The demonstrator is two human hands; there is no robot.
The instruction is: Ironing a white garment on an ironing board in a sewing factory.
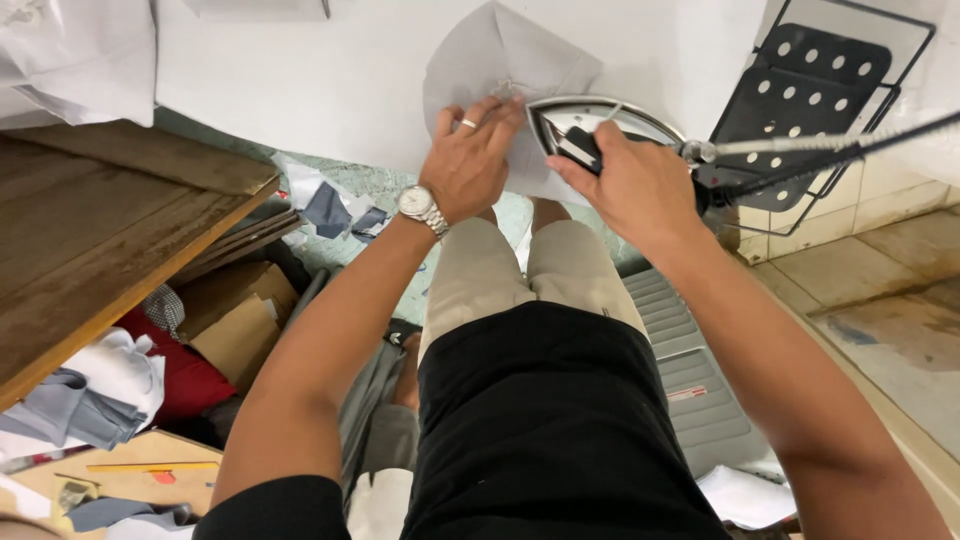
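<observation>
At twelve o'clock on the white pressing table (300, 80), the left hand (468, 165) is pinning the grey fabric piece (500, 60) flat with spread fingers while the right hand (625, 180) is clenching the iron (600, 125) just beside them, risking burnt fingertips.

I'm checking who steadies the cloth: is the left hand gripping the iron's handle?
No: the left hand lies flat on the grey fabric piece, while the right hand grips the iron.
</observation>
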